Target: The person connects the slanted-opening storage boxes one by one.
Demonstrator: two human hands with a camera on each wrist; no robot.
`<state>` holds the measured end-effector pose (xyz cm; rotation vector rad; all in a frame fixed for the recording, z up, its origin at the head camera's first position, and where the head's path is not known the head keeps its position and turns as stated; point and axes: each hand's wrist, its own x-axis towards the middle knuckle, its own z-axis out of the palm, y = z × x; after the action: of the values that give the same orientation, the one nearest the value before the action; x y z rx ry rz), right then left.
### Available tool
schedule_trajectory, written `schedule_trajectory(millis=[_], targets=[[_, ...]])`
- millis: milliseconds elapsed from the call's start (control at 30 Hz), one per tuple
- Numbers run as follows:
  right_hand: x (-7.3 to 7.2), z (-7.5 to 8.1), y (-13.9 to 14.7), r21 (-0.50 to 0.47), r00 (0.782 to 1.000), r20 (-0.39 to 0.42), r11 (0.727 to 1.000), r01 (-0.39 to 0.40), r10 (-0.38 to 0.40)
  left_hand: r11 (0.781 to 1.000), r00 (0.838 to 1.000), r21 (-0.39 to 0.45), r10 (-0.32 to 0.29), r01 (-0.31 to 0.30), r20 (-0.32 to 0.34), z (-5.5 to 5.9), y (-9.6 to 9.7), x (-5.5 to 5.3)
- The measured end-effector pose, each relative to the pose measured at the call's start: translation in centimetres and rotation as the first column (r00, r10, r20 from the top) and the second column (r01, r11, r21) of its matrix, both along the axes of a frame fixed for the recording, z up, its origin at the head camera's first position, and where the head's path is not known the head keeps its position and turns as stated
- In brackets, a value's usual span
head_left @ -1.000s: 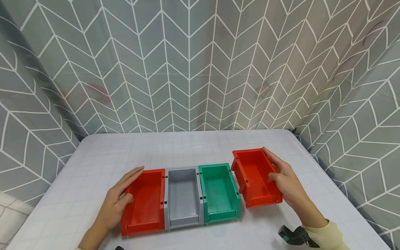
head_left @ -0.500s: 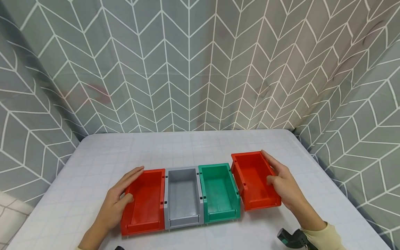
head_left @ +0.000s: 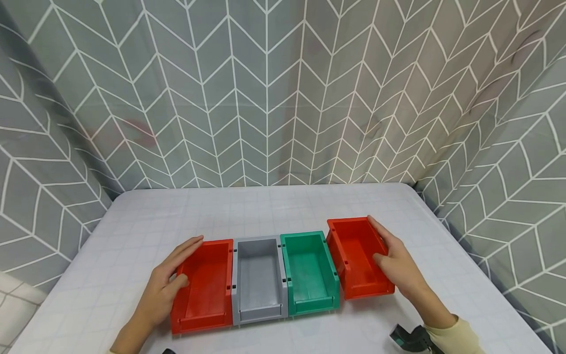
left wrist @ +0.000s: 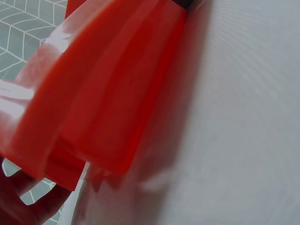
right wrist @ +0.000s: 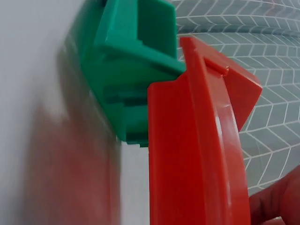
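Note:
A red storage bin (head_left: pixel 208 285), a grey bin (head_left: pixel 260 275) and a green bin (head_left: pixel 309 268) stand side by side in a row on the table. At the row's left end my left hand (head_left: pixel 164 285) grips the red bin's outer wall, thumb inside. My right hand (head_left: pixel 400 263) holds a second red bin (head_left: pixel 359 253) by its right wall, thumb inside. That bin is slightly tilted and looks raised, close against the green bin's right side. In the right wrist view, the held red bin (right wrist: pixel 178 154) overlaps the green bin (right wrist: pixel 117 70), so any contact is hard to judge.
A white table (head_left: pixel 247 206) carries all the bins. Grey patterned curtain (head_left: pixel 265 98) encloses the back and both sides. A black device (head_left: pixel 413 339) is strapped at the right wrist.
My right hand has brought its red bin slightly left and down towards the green bin. The left hand and the row have stayed in place.

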<state>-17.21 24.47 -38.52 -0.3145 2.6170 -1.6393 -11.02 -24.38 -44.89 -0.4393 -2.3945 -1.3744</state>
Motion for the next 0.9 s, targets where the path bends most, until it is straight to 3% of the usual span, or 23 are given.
schedule_trajectory(millis=[67, 167, 300, 400, 500, 633, 800, 900], targets=[[0.0, 0.0, -0.1, 0.095, 0.999, -0.045, 0.995, 0.011, -0.007, 1.0, 1.0, 0.003, -0.004, 0.004, 0.001, 0.0, 0.0, 0.0], [-0.1, 0.4, -0.4, 0.24, 0.985, -0.174, 0.97, 0.05, -0.008, 1.0, 1.0, 0.003, -0.003, 0.003, 0.004, 0.0, 0.0, 0.0], [-0.3, 1.1, -1.4, 0.352, 0.926, -0.376, 0.929, 0.114, 0.029, 1.0, 1.0, 0.001, 0.006, -0.006, 0.007, -0.1, 0.0, 0.1], [-0.4, 1.3, -2.7, 0.42, 0.885, -0.454, 0.901, 0.11, 0.104, 1.0, 1.0, -0.001, 0.008, -0.008, 0.008, -0.1, 0.0, 0.1], [-0.6, 1.4, -4.2, 0.516, 0.86, -0.47, 0.852, 0.087, 0.197, 1.0, 1.0, 0.0, 0.01, -0.01, 0.008, -0.1, 0.0, 0.2], [-0.8, 1.2, -5.7, 0.599, 0.865, -0.422, 0.8, 0.041, 0.271, 1.0, 1.0, 0.008, 0.002, -0.003, 0.008, -0.1, 0.0, 0.2], [-1.0, 0.8, -6.3, 0.609, 0.893, -0.344, 0.793, -0.023, 0.29, 1.0, 1.0, 0.011, -0.011, 0.011, 0.012, 0.0, 0.1, 0.2], [-1.1, 0.6, -6.5, 0.6, 0.89, -0.345, 0.799, -0.034, 0.297, 1.0, 1.0, 0.009, -0.002, 0.002, 0.014, 0.0, 0.1, 0.1]])
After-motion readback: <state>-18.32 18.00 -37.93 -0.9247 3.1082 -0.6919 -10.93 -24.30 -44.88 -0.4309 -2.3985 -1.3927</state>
